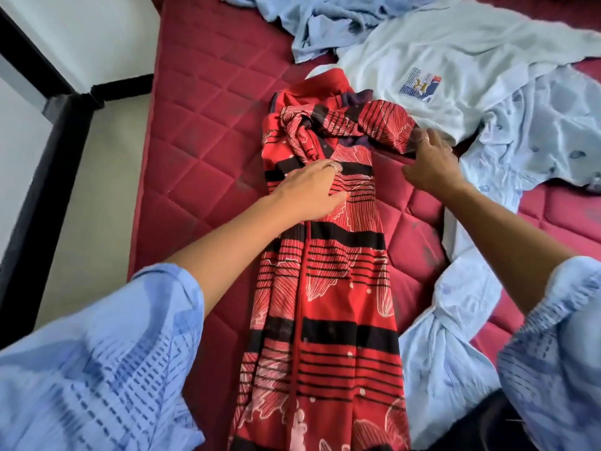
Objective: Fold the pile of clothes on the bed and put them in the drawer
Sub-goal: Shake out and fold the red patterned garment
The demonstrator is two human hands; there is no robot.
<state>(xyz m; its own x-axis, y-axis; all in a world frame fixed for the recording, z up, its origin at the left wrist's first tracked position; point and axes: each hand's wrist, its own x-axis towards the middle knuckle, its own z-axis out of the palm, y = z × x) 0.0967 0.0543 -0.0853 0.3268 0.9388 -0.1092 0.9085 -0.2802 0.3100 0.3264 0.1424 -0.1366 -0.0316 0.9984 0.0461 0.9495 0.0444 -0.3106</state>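
Note:
A long red dress [328, 288] with black stripes and white leaf prints lies lengthwise on the red quilted mattress [201, 131]. Its upper part is bunched and folded across near the top. My left hand [312, 190] rests flat on the dress's waist, fingers straight. My right hand [429, 161] grips the folded sleeve end of the dress at its right edge. A white shirt with a printed logo [448, 70] lies spread beyond the dress. A pale blue patterned garment [533, 141] spreads along the right side. The drawer is out of view.
More light blue clothing [318, 21] is crumpled at the top of the mattress. A black bed frame rail [55, 151] runs along the left edge, with pale floor [107, 151] between rail and mattress. Dark fabric [481, 424] shows at the bottom right.

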